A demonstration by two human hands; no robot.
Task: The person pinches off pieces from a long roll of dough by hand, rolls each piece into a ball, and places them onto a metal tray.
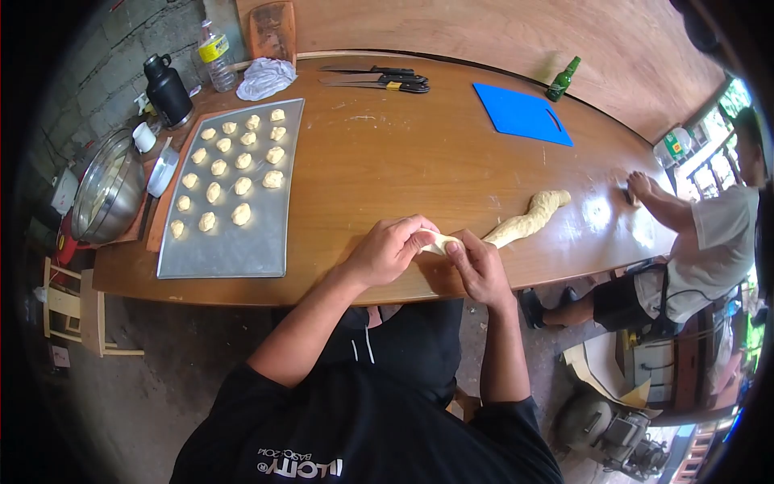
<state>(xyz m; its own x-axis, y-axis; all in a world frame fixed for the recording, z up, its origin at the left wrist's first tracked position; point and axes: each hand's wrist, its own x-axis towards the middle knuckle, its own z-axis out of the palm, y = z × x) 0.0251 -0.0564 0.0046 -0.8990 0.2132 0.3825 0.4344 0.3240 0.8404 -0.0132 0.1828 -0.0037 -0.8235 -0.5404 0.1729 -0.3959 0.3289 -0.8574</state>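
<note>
Over the near edge of the wooden table (371, 185), my left hand (389, 252) pinches one side of a stretched piece of pale dough (439, 243). My right hand (482, 270) grips the other side, thumb on top. A long rope of dough (532, 219) lies on the wood to the right, its thinner end running up to my right hand. To the left, a metal baking tray (250, 254) carries several small lumps of dough (243, 161) in loose rows, with bare metal at its near end.
Knives (395, 83) lie at the back, with a blue cutting board (516, 113) and green bottle (563, 79) farther right. A steel bowl (109, 189), black flask (167, 93) and plastic bottle (215, 56) stand left. Another person (709, 234) leans a hand on the table's right end.
</note>
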